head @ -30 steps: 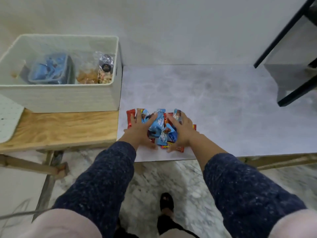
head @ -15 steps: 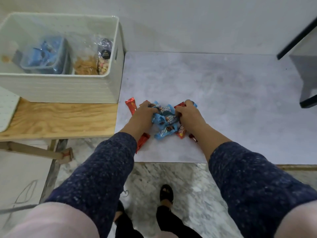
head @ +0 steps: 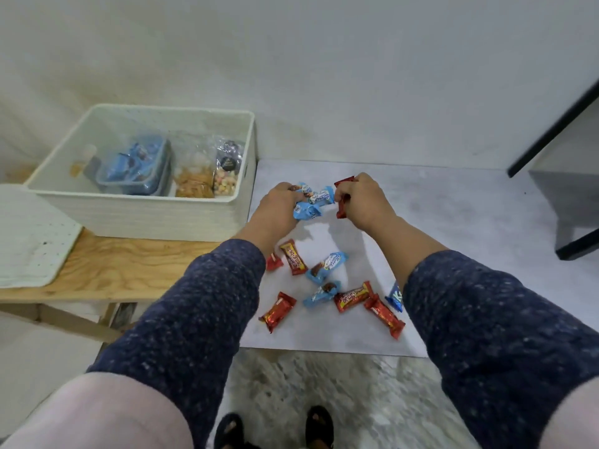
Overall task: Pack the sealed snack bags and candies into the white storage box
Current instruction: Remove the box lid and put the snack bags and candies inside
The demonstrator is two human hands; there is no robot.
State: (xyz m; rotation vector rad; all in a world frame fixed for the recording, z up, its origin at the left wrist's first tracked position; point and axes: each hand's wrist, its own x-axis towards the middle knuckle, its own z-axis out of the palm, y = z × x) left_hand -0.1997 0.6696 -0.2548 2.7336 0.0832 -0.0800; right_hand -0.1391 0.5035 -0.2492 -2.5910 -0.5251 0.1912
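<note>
Both hands are raised above the grey mat (head: 453, 228), side by side, just right of the white storage box (head: 146, 218). My left hand (head: 280, 205) is shut on a bunch of blue-wrapped candies (head: 312, 202). My right hand (head: 363, 199) is shut on red-wrapped candies (head: 342, 205). Several loose candies lie on the mat beneath my arms: red bars (head: 278, 311) (head: 384, 315) (head: 293, 257) and blue ones (head: 327, 265) (head: 322, 291). Inside the box sit a blue lidded tub (head: 136, 168) and sealed snack bags (head: 194, 179) (head: 227, 166).
The box stands on a wooden bench (head: 113, 270), with a white perforated lid (head: 29, 238) to its left. A black-framed table (head: 567, 176) stands at the far right. Marble floor and my feet (head: 275, 429) are below.
Both hands have closed on handfuls of candies and lifted them off the pile. Several candies stayed scattered on the mat. The view tilted up.
</note>
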